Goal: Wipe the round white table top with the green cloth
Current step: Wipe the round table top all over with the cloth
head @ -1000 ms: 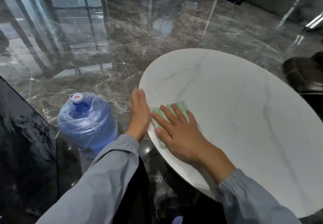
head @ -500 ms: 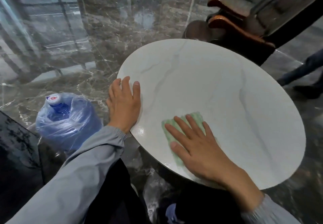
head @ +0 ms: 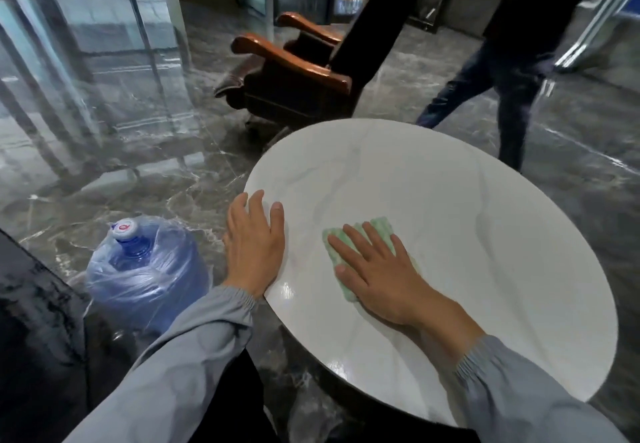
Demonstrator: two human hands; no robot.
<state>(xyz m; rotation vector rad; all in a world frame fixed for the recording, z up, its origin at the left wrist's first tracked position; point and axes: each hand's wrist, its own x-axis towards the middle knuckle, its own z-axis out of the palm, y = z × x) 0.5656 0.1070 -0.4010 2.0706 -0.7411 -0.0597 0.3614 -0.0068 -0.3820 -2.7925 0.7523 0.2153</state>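
Note:
The round white table top (head: 467,221) with faint grey veins fills the right half of the view. A folded green cloth (head: 379,227) lies flat on its near left part. My right hand (head: 377,273) presses palm-down on the cloth with fingers spread, covering most of it. My left hand (head: 254,243) rests flat over the table's left edge, fingers apart, holding nothing.
A blue water bottle (head: 145,269) wrapped in plastic stands on the dark marble floor left of the table. A brown armchair (head: 287,79) sits beyond the table. A person in dark trousers (head: 502,72) walks at the far right. A dark cabinet edge (head: 31,304) is at the left.
My right hand has slid the cloth away from the table's near-left edge toward the middle. My view has swung up and right, revealing the armchair and the walking person.

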